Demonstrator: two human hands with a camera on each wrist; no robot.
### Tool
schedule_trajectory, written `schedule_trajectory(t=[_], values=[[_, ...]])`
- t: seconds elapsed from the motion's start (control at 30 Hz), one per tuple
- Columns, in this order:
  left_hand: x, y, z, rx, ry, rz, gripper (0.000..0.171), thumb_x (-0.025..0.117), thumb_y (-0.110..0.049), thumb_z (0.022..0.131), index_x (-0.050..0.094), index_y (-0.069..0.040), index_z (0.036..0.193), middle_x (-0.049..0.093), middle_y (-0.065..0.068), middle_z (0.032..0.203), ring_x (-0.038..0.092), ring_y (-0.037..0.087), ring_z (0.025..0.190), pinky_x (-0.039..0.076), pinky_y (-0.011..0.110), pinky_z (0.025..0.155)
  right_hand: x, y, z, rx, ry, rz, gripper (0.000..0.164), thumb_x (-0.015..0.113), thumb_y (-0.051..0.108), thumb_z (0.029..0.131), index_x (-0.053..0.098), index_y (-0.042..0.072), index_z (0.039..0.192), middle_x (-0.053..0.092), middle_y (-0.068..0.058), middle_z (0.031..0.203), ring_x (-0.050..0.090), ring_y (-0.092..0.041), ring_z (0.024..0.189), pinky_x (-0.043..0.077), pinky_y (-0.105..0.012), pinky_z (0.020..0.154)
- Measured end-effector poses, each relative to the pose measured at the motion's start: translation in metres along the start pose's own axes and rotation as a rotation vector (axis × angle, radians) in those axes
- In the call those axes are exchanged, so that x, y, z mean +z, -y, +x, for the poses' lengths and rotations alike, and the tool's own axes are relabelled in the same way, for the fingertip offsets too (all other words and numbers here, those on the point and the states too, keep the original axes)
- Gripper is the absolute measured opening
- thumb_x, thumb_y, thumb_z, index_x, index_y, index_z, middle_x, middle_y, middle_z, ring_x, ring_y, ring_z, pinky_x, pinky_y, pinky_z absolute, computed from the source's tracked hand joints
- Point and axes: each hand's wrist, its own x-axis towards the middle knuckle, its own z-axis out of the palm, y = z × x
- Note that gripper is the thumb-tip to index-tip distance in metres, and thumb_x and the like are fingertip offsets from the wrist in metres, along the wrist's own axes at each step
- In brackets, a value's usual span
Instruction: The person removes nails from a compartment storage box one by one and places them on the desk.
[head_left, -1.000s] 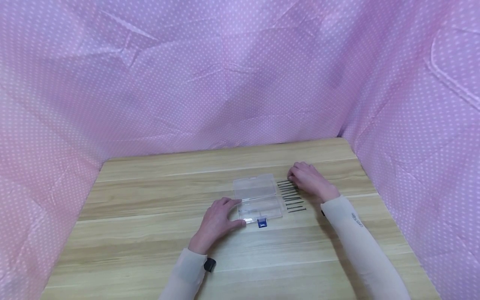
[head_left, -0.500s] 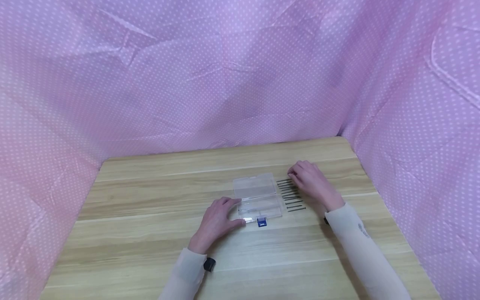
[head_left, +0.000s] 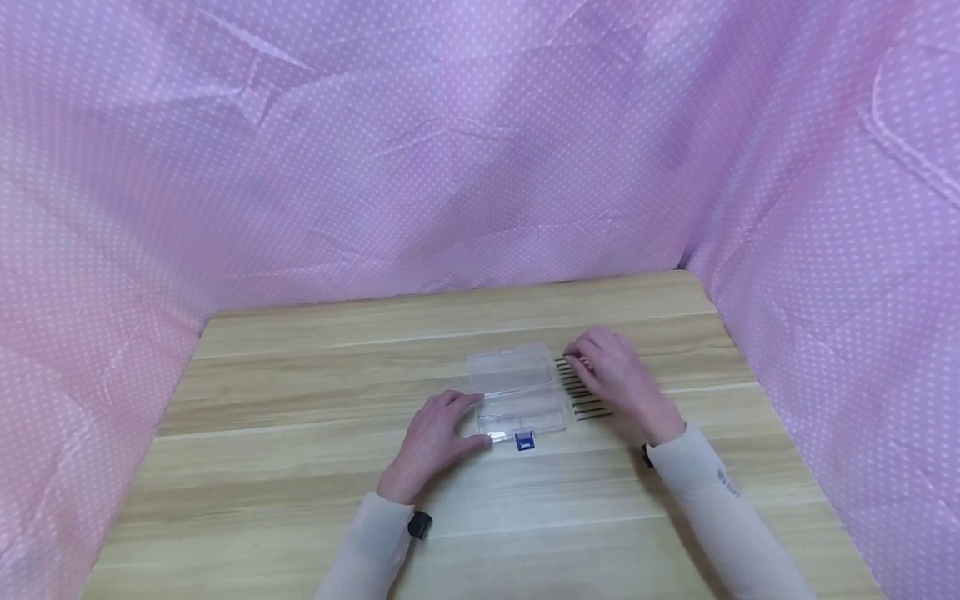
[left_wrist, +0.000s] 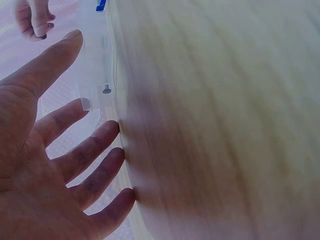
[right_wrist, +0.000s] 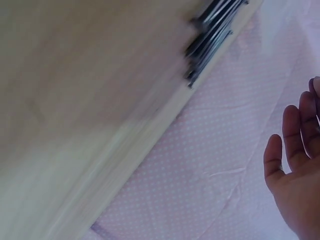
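Observation:
A clear plastic box (head_left: 528, 408) lies unfolded flat, its lid (head_left: 510, 372) toward the far side and a blue latch (head_left: 525, 440) at the front. My left hand (head_left: 435, 437) holds the box's left end between thumb and index finger; the other fingertips meet the tabletop in the left wrist view. One nail (left_wrist: 106, 90) lies inside, its flat head showing through the wall. To the right of the box is a row of several nails (head_left: 594, 416). Above its far end my right hand (head_left: 615, 375) pinches what looks like a nail, mostly hidden by the fingers.
The wood-grain table (head_left: 300, 467) has rounded far corners. Pink dotted cloth (head_left: 450, 167) hangs behind it and along both sides. Black wrist straps (head_left: 420, 525) show below the cuffs.
My right hand rose slightly from the far end of the nail row, then moved left toward the box. The left hand and the box have stayed in place.

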Motion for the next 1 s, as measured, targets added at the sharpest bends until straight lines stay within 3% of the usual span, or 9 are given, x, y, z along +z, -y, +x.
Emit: schedule_trajectory(t=[0.5,0.83,1.0], values=[[-0.001,-0.003,-0.001,-0.010,0.001,-0.006,0.068,0.085,-0.045,0.084,0.064,-0.017,0.142,0.063,0.011,0.133,0.057,0.034,0.124,0.046,0.053,0.105,0.008,0.028,0.005,-0.192,-0.094,0.037,0.013,0.077,0.010,0.087,0.073,0.005,0.098,0.069,-0.007,0.095,0.063,-0.029,0.092,0.052,-0.048,0.082],[-0.001,-0.004,-0.001,-0.012,0.003,-0.006,0.069,0.085,-0.046,0.083,0.064,-0.016,0.142,0.063,0.011,0.133,0.057,0.034,0.124,0.046,0.052,0.105,0.013,0.043,0.009,-0.242,-0.109,0.040,0.012,0.074,0.014,0.089,0.075,0.007,0.098,0.070,-0.004,0.096,0.064,-0.026,0.093,0.051,-0.045,0.078],[-0.001,-0.003,0.000,-0.014,0.005,-0.001,0.070,0.085,-0.046,0.083,0.064,-0.016,0.142,0.063,0.011,0.133,0.057,0.033,0.123,0.046,0.052,0.105,0.016,0.050,0.011,-0.264,-0.108,0.048,0.014,0.068,0.020,0.097,0.075,0.009,0.098,0.069,-0.003,0.095,0.064,-0.025,0.092,0.050,-0.044,0.077]])
